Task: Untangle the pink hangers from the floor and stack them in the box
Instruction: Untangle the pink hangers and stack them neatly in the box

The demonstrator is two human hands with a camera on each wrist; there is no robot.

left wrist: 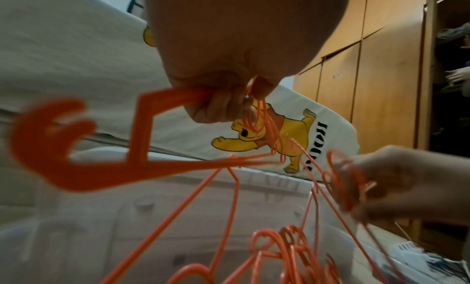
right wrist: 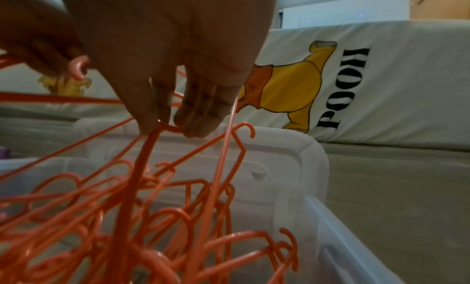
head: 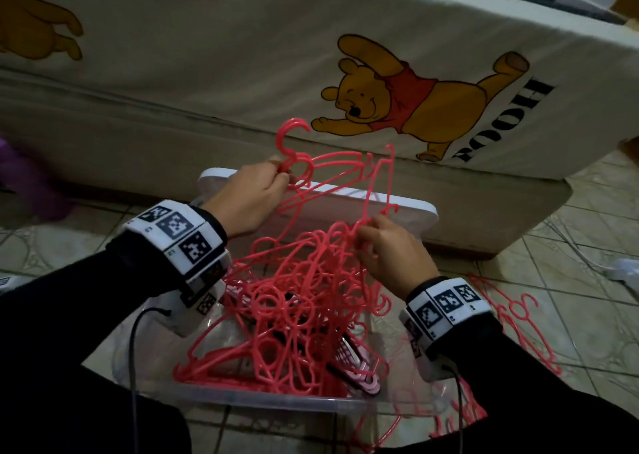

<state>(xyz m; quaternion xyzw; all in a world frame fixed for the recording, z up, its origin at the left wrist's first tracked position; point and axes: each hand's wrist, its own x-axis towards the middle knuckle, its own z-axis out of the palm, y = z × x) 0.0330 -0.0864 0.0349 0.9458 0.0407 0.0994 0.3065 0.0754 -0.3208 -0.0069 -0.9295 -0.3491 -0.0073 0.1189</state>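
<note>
Pink hangers (head: pixel 294 301): tangled clump hanging over the clear box (head: pixel 242 396), no common axis, hooks every direction. Left hand (head: pixel 250 196) grips a few up high, one hook up. Right hand (head: pixel 390 249) pinches one hook. More hangers on floor (head: pixel 570 232) right. Bedsheet (head: pixel 207 83) reads "POOH" sideways.

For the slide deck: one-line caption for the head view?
Left hand and right hand pull pink hangers from a tangle above the clear box.
</note>
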